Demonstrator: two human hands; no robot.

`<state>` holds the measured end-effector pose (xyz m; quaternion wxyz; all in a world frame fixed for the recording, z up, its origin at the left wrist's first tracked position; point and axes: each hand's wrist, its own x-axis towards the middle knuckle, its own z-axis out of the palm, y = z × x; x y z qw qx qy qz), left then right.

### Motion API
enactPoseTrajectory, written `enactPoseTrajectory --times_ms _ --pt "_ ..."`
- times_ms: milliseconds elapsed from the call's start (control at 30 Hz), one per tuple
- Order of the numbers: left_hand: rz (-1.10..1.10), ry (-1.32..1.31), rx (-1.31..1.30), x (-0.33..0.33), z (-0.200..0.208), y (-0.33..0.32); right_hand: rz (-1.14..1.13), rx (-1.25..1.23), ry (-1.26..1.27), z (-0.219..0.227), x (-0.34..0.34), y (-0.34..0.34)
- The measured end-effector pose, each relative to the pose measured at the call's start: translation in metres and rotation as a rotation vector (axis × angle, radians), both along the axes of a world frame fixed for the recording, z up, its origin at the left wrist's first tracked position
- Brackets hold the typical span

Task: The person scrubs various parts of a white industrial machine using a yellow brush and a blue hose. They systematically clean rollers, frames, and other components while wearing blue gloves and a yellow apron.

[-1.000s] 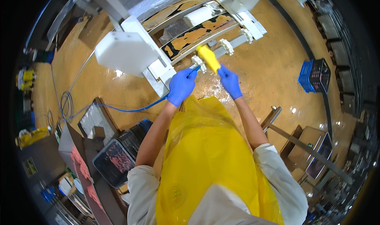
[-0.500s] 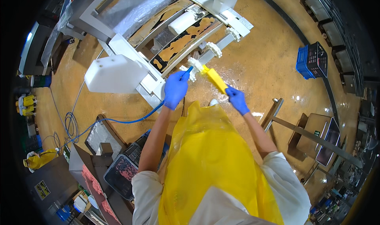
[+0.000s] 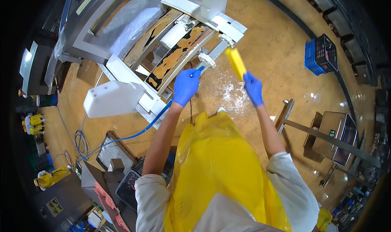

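Observation:
My left hand (image 3: 186, 87), in a blue glove, is closed around the end of a blue hose (image 3: 154, 121), beside the frame of a large conveyor machine (image 3: 183, 75). The hose trails back past my left forearm. My right hand (image 3: 253, 88), also gloved in blue, grips a yellow brush (image 3: 236, 63), smeared by motion, so its bristles cannot be made out. The brush's far end is near a white toothed wheel (image 3: 226, 39) on the machine's front bar; whether they touch I cannot tell. Another white toothed wheel (image 3: 207, 60) sits just beyond my left hand.
A white plastic panel (image 3: 114, 99) sticks out at the machine's left. Wet brown floor (image 3: 281, 65) lies to the right, with a blue and black crate (image 3: 319, 54) and a metal stand (image 3: 311, 134). Bins with pink scraps (image 3: 106, 199) stand lower left; people in yellow aprons (image 3: 53, 177) are farther left.
My right hand and the yellow brush have moved up and rightward, the brush turning steeper. My left hand has shifted slightly right along the machine with the hose. The whole view has shifted slightly.

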<state>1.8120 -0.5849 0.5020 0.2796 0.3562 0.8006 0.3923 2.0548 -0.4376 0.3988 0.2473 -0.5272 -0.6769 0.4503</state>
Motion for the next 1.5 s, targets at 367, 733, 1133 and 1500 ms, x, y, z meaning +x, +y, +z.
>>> enactPoseTrajectory --times_ms 367,733,1133,1500 --pt "0.046 0.001 0.040 0.009 0.004 0.025 0.081 -0.283 0.117 0.033 -0.047 0.037" --pt "0.056 0.026 0.002 0.003 -0.001 0.024 0.230 -0.332 -0.052 0.037 -0.035 -0.001" --pt "0.045 -0.043 0.050 -0.012 0.006 0.037 0.136 -0.617 -0.159 -0.009 0.008 -0.041" --pt "-0.011 0.364 -0.078 -0.022 -0.057 -0.041 0.123 -0.378 0.044 -0.009 -0.013 -0.047"
